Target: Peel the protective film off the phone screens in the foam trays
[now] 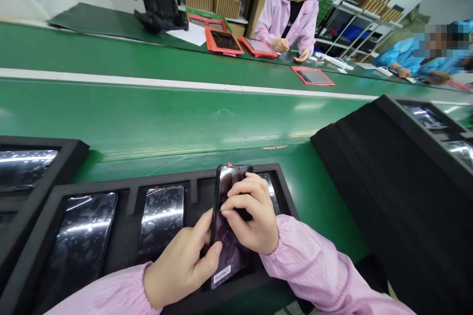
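Black phone (229,246) (labelled) in left hand (185,262).

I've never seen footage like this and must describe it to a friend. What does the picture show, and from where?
No robot here: these are a person's two bare hands, seen by a camera worn on that person's head, looking forward and down. The left hand grips a dark phone over a black tray. The right hand is over it, thumb and forefinger pinched; anything between them is too small to tell. Other glossy phones lie in the tray, which rests on a green table. Beyond, another person in pink is among flat panels with red frames.
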`<state>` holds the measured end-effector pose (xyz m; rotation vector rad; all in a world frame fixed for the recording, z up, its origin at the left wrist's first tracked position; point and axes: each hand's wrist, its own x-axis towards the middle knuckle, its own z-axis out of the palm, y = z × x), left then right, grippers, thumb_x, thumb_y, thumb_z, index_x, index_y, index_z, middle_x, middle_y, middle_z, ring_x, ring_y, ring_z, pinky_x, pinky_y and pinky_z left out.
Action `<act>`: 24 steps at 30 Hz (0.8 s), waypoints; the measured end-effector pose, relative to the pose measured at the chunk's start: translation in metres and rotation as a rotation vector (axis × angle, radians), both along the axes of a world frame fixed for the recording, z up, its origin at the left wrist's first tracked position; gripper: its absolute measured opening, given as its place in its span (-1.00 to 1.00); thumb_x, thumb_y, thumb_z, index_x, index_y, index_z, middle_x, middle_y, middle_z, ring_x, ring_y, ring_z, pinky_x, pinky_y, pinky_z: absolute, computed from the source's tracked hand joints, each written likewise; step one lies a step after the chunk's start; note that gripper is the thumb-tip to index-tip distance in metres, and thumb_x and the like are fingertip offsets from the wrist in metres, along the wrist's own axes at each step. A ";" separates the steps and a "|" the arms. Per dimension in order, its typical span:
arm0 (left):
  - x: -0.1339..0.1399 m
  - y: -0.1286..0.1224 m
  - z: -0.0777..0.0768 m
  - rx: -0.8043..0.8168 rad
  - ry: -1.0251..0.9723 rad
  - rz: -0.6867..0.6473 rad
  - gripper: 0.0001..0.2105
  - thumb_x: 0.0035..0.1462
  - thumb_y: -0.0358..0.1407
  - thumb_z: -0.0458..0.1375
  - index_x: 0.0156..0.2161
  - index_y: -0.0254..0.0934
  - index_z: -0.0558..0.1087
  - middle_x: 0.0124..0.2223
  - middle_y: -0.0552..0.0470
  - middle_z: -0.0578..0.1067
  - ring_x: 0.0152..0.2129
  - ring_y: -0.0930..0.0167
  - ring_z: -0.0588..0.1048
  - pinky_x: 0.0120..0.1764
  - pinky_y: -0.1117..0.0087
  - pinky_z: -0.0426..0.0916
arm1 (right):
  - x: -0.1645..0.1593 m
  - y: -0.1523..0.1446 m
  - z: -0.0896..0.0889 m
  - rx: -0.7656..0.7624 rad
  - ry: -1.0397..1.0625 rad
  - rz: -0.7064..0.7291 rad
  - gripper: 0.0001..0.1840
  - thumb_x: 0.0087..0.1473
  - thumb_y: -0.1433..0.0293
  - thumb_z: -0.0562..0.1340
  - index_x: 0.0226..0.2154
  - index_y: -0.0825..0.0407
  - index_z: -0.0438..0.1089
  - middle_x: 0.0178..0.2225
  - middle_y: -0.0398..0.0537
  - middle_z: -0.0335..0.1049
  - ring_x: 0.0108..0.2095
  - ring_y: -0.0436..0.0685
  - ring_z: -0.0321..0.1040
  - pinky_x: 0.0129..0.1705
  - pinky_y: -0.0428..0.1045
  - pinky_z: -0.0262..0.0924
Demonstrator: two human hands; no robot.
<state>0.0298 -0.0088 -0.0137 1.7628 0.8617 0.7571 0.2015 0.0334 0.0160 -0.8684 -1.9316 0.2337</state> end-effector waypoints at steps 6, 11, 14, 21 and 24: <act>0.001 0.000 0.000 0.042 0.000 0.004 -0.60 0.32 -0.33 -0.13 0.22 -0.37 0.06 -0.59 0.27 0.17 -0.72 0.52 0.22 -0.61 0.45 -0.02 | 0.000 0.000 -0.001 0.002 -0.026 -0.012 -0.92 0.19 0.44 0.20 -0.35 -0.02 0.40 -0.32 -0.10 0.39 -0.23 0.07 0.33 0.10 0.13 0.14; 0.001 0.001 0.001 0.057 0.007 0.006 -0.59 0.32 -0.34 -0.13 0.24 -0.35 0.03 -0.61 0.29 0.16 -0.73 0.52 0.21 -0.62 0.46 -0.02 | 0.001 0.001 -0.001 0.003 0.000 -0.001 -0.93 0.16 0.48 0.24 -0.34 0.00 0.42 -0.33 -0.11 0.39 -0.23 0.06 0.34 0.09 0.13 0.16; 0.001 0.001 0.001 0.110 0.022 0.014 -0.59 0.32 -0.36 -0.12 0.24 -0.32 0.01 -0.61 0.30 0.16 -0.75 0.53 0.21 -0.64 0.46 -0.04 | 0.001 0.002 0.000 0.012 0.006 0.000 -0.93 0.14 0.49 0.26 -0.34 0.00 0.43 -0.34 -0.12 0.40 -0.24 0.06 0.35 0.08 0.14 0.18; 0.003 0.002 0.000 0.226 0.066 0.036 -0.54 0.31 -0.40 -0.10 0.27 -0.23 -0.04 -0.61 0.31 0.18 -0.76 0.55 0.22 -0.64 0.48 -0.03 | 0.001 0.001 -0.001 0.003 0.020 -0.015 -0.94 0.11 0.49 0.28 -0.36 0.00 0.43 -0.34 -0.13 0.40 -0.25 0.05 0.36 0.07 0.13 0.17; 0.004 0.001 -0.001 0.224 0.059 0.036 -0.55 0.30 -0.41 -0.10 0.27 -0.24 -0.03 -0.61 0.30 0.20 -0.75 0.55 0.23 -0.63 0.49 -0.03 | 0.001 0.001 -0.001 -0.011 0.036 -0.032 -0.93 0.12 0.48 0.27 -0.37 -0.01 0.43 -0.34 -0.12 0.41 -0.25 0.06 0.37 0.05 0.13 0.18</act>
